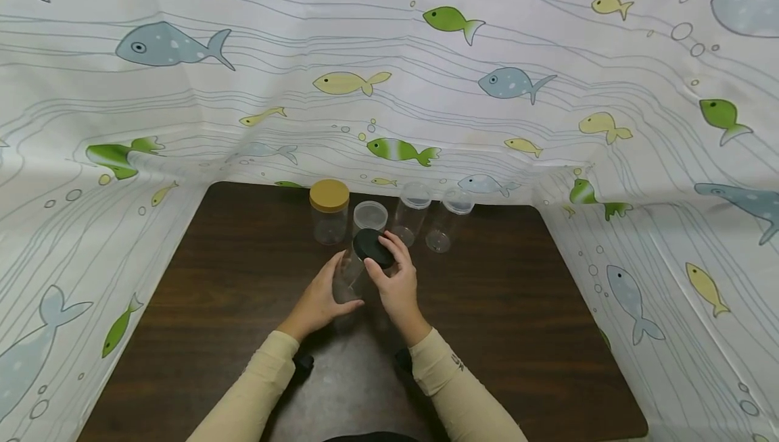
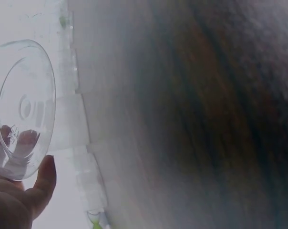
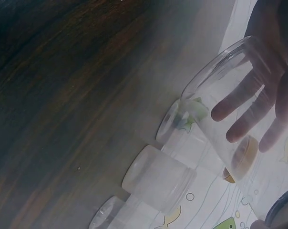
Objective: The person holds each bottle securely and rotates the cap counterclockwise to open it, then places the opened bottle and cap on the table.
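Observation:
Near the middle of the table, a clear plastic jar (image 1: 348, 280) with a black lid (image 1: 372, 247) is held tilted between both hands. My left hand (image 1: 316, 301) grips the jar's clear side, thumb toward me. On the lid's edge, the fingers and thumb of my right hand (image 1: 398, 286) pinch from opposite sides. The left wrist view looks at the round jar bottom (image 2: 27, 107), raised off the table, with left fingers (image 2: 45, 179) around it. Seen through the clear wall in the right wrist view are the left fingers (image 3: 251, 107); the dark lid (image 3: 283, 210) is partly cut off there.
Behind the hands stands a row of clear jars: one with a yellow lid (image 1: 329, 197), a shorter pale-lidded jar (image 1: 370, 215), and two taller jars (image 1: 410, 215) with translucent lids. The brown wooden table (image 1: 517, 334) is enclosed by a fish-print sheet (image 1: 389, 50).

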`<state>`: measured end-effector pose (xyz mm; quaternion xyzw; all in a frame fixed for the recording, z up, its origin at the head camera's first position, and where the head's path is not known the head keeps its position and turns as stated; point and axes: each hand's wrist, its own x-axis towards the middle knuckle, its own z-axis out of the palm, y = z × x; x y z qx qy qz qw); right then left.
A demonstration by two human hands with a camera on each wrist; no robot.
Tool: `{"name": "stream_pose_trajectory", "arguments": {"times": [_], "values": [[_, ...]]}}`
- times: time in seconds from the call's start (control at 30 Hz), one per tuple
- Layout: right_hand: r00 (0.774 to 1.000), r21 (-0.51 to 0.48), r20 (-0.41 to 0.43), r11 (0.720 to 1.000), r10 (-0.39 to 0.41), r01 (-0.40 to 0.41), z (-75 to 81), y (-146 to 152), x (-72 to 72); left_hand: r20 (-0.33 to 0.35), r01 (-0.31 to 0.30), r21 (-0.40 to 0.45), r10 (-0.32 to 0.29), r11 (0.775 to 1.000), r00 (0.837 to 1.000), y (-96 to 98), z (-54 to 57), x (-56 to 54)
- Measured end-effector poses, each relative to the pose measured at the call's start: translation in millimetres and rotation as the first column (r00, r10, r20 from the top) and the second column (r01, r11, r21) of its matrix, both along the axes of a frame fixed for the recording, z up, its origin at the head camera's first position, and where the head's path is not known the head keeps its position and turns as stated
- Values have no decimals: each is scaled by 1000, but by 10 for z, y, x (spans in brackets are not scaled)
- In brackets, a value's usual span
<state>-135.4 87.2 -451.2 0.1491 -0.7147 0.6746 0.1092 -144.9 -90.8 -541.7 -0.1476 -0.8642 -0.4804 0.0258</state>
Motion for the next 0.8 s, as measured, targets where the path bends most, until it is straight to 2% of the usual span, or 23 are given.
{"name": "stream_pose_trajectory", "arguments": {"times": [0.2, 0.23, 0.4, 0.53, 0.63, 0.8], "values": [[1000, -4, 14, 1000, 11, -11, -6, 8, -9, 6, 8, -11, -8, 1000, 1000, -19, 29, 12], [1000, -8, 10, 1000, 15, -15, -55, 17, -37, 5, 12, -9, -12, 1000, 1000, -26, 33, 11], [998, 4, 14, 998, 65, -65, -52, 67, -70, 30, 36, 5, -36, 999, 999, -68, 48, 5], [993, 0, 16, 993, 115, -115, -10, 106, -66, 59, 78, 24, -80, 997, 995, -104, 62, -11], [986, -29, 13, 986, 164, -163, -28, 134, -83, 96, 142, 58, -147, 988, 984, -151, 70, -28], [973, -77, 19, 971, 230, -228, -45, 170, -105, 193, 235, 137, -258, 962, 947, -244, 110, -42]]}}
